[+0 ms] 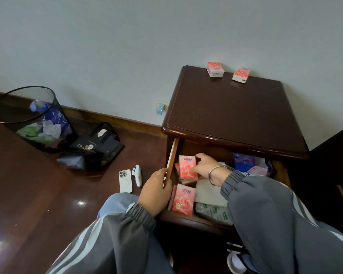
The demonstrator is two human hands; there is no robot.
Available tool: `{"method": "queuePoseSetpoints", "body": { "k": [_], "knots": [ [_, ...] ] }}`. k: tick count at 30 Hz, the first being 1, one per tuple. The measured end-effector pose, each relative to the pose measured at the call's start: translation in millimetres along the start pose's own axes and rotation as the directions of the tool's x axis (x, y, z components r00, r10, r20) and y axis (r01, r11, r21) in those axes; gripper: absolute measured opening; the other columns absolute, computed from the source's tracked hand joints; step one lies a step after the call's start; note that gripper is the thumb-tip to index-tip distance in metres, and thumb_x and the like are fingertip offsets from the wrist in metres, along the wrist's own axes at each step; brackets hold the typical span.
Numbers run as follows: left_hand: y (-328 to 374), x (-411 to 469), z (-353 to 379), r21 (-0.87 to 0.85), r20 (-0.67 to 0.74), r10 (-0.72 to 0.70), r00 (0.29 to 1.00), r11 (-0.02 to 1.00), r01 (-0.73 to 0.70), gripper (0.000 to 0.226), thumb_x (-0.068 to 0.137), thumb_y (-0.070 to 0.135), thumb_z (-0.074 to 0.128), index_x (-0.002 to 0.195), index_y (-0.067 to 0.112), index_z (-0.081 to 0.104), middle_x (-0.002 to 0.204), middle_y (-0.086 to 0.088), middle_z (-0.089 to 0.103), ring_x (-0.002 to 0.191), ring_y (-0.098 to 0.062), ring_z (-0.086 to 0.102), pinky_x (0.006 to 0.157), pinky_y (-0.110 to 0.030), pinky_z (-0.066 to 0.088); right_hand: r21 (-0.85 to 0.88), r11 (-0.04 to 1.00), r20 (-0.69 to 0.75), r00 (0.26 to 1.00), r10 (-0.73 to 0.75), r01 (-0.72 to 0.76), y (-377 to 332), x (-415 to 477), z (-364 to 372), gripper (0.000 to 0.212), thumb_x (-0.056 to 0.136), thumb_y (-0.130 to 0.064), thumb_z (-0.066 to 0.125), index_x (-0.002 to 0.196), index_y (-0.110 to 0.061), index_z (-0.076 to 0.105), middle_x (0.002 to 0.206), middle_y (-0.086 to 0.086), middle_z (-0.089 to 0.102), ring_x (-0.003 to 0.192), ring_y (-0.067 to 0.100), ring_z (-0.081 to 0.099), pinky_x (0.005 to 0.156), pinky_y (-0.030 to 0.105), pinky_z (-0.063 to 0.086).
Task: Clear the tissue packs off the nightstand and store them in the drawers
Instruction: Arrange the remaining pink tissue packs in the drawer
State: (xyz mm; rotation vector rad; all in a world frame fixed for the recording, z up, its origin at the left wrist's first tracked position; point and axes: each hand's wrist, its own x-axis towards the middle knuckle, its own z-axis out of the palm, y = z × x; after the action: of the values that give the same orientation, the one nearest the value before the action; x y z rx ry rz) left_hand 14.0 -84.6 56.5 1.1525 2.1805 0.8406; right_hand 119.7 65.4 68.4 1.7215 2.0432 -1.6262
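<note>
So the nightstand [232,115] has its top drawer [188,219] pulled out, and both hands are at it. The left hand [155,192] is on the drawer's left side wall, fingers curled over the edge and gripping it. The right hand [206,167], with a silver bracelet [216,173] on the wrist, is down inside the drawer, pinching a pink tissue pack [187,169] between thumb and fingers. That pack stands on end against the left side of the drawer, just beside the left hand's fingertips but not touching them as far as I can see. A second pink pack [183,200] sits closer to the drawer front, right beside the left hand, with more pink packs tucked under and behind both. The rest of the drawer has white, green and blue packets in it. Up on the nightstand's top, at the back edge by the wall, are two tissue packs [215,69] a little apart from each other, well away from both hands. On the floor left of the nightstand there's a white phone [125,180] and a white controller [138,175] side by side, and further left a black bag [99,147] and a mesh wastebasket [34,119] with trash in it.
</note>
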Motion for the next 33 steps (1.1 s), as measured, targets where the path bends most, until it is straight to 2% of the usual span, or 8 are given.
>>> {"method": "queuePoseSetpoints", "body": {
  "k": [4,8,11,16,22,25,29,33],
  "knots": [
    [2,-1,-1,-0.008,0.027,-0.013,1.0,1.0,0.013,0.042,0.095,0.02,0.048,0.137,0.015,0.046,0.13,-0.005,0.057,0.114,-0.018,0.058,0.095,-0.026,0.043,0.057,0.998,0.156,0.988,-0.003,-0.005,3,-1,0,0.056,0.074,0.008,0.069,0.121,-0.016,0.052,0.118,0.011,0.062,0.104,0.026,0.062,0.081,0.042,0.058],
    [3,-2,-3,-0.016,0.047,-0.026,0.999,1.0,0.026,0.043,0.096,0.022,0.048,0.138,0.017,0.044,0.131,-0.003,0.056,0.113,-0.017,0.058,0.092,-0.024,0.042,0.137,0.99,0.198,0.98,0.007,-0.035,11,-3,-3,0.085,0.074,-0.002,0.073,0.145,-0.021,0.029,0.129,0.011,0.056,0.103,0.023,0.064,0.076,0.033,0.059],
    [4,-2,-3,-0.009,0.047,-0.019,0.999,1.0,0.02,0.042,0.097,0.023,0.047,0.138,0.017,0.045,0.131,-0.003,0.056,0.113,-0.017,0.058,0.092,-0.025,0.043,0.16,0.986,0.171,0.985,0.021,-0.049,11,-4,-3,0.076,0.08,-0.008,0.069,0.144,-0.018,0.03,0.13,0.013,0.055,0.099,0.022,0.066,0.069,0.028,0.057],
    [4,-1,-3,-0.014,0.04,-0.02,0.999,1.0,0.021,0.041,0.097,0.023,0.047,0.137,0.017,0.045,0.131,-0.003,0.056,0.113,-0.016,0.057,0.092,-0.024,0.042,0.075,0.997,0.256,0.967,0.014,-0.034,6,-12,1,0.033,0.091,-0.014,0.055,0.124,-0.011,0.054,0.111,0.007,0.067,0.096,0.017,0.067,0.083,0.03,0.057],
    [3,-1,-3,-0.009,0.047,-0.033,0.998,0.999,0.034,0.041,0.098,0.024,0.046,0.138,0.017,0.045,0.131,-0.002,0.056,0.114,-0.015,0.056,0.092,-0.024,0.042,0.279,0.95,0.324,0.945,0.043,-0.139,1,-34,-13,0.058,0.094,-0.013,0.053,0.146,-0.013,0.026,0.142,0.017,0.044,0.119,0.031,0.055,0.099,0.037,0.047],
    [3,-1,-2,0.006,0.04,-0.038,0.998,0.999,0.038,0.039,0.098,0.025,0.045,0.137,0.017,0.046,0.13,-0.002,0.057,0.114,-0.016,0.056,0.09,-0.023,0.04,0.075,0.989,0.288,0.953,0.097,-0.124,4,-52,-19,0.048,0.094,-0.02,0.054,0.138,-0.008,0.038,0.115,0.01,0.057,0.103,0.026,0.063,0.094,0.036,0.052],
    [3,1,-1,0.034,0.02,-0.051,0.998,0.998,0.05,0.036,0.1,0.024,0.041,0.135,0.016,0.049,0.129,-0.005,0.059,0.115,-0.02,0.056,0.093,-0.029,0.042,0.04,0.969,0.44,0.875,0.203,-0.245,12,-71,-5,0.033,0.094,-0.018,0.05,0.124,-0.005,0.051,0.083,0.006,0.056,0.078,0.018,0.058,0.101,0.041,0.046],
    [5,-1,-2,0.046,-0.008,-0.048,0.999,0.998,0.048,0.036,0.101,0.016,0.035,0.133,0.011,0.052,0.128,-0.01,0.061,0.118,-0.024,0.054,0.089,-0.023,0.035,0.118,0.965,0.491,0.858,0.15,-0.236,14,-76,14,0.04,0.094,-0.006,0.041,0.131,0.009,0.042,0.105,0.015,0.059,0.108,0.03,0.057,0.105,0.041,0.039]
  ]
}}
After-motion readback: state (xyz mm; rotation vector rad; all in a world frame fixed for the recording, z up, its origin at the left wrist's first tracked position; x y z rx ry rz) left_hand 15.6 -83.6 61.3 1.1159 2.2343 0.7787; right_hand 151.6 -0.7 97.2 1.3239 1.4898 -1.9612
